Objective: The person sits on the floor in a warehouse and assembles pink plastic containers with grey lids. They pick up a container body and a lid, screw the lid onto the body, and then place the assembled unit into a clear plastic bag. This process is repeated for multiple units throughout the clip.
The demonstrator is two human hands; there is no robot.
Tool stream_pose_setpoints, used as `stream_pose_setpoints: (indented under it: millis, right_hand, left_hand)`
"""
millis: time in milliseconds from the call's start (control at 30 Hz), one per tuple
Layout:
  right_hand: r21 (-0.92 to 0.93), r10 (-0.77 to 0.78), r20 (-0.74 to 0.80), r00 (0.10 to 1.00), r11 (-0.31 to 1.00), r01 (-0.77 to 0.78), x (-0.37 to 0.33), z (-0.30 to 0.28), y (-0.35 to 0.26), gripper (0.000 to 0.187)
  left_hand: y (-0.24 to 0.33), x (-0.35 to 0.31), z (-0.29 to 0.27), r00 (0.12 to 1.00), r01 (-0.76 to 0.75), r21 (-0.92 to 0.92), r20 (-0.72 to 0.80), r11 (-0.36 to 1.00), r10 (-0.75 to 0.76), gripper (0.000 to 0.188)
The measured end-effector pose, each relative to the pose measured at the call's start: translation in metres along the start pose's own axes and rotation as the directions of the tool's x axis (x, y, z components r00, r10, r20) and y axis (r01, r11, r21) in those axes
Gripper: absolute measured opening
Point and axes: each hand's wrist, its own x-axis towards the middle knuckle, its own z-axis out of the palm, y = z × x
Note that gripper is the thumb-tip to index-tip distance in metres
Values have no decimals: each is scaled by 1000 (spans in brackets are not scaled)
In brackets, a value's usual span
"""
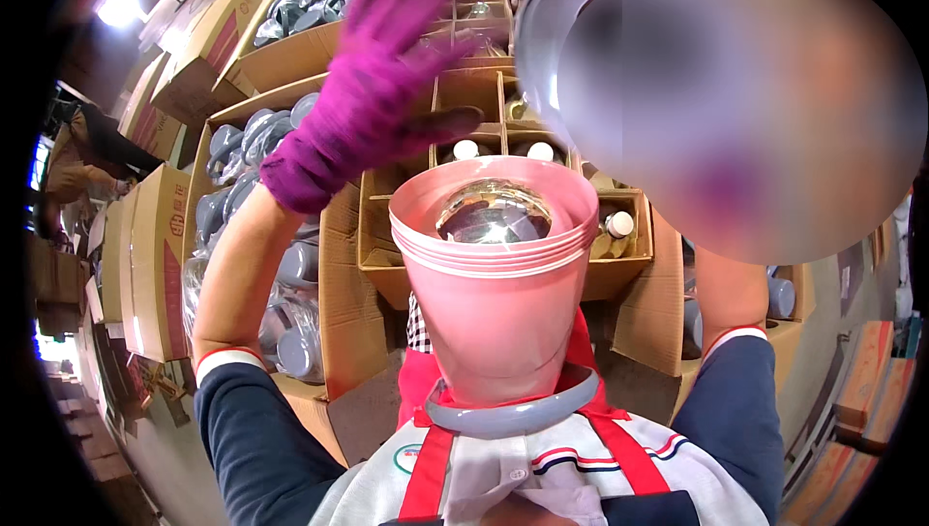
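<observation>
My left hand (373, 90), in a purple glove, is raised over the cartons at the left. Its fingers are spread, slightly smeared by motion, and nothing is in them. My right hand (721, 187) shows only as a purple smear inside a blurred patch, so its fingers are hidden. Close to it, a large round grey basin-like thing (544, 52) fills the upper right, partly covered by the blur. Upright before my chest stands a stack of nested pink buckets (494, 323) with a shiny silver domed thing (494, 211) inside. Below them curves a grey rim (513, 416).
Behind the buckets is a divided carton (387, 279) holding white-capped bottles (540, 151). An open carton (353, 313) at the left holds plastic-wrapped grey pieces (300, 352). Another carton of grey pieces (314, 3) lies farther back. Tall closed boxes (155, 265) line the left.
</observation>
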Motion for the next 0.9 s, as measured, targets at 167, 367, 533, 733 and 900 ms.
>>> stream_pose_setpoints:
  millis: [167, 367, 533, 733, 900]
  right_hand:
    - [108, 43, -104, 994, 994, -32, -17, 12, 10, 64]
    - [645, -350, 196, 916, 750, 148, -6, 60, 35, 99]
    - [606, -294, 5, 956, 761, 231, -20, 71, 39, 88]
    - [-47, -546, -267, 794, 831, 555, -62, 78, 25, 85]
    - [234, -329, -390, 860, 868, 438, -51, 76, 29, 67]
  left_hand:
    - [28, -1, -16, 914, 345, -744, 128, 572, -385, 75]
    - [53, -38, -17, 888, 401, -898, 334, 178, -317, 81]
    - [58, -34, -27, 895, 432, -757, 294, 489, -335, 91]
    - [92, -20, -37, 845, 535, -424, 292, 731, -449, 114]
    - [94, -29, -25, 712, 615, -675, 255, 406, -654, 77]
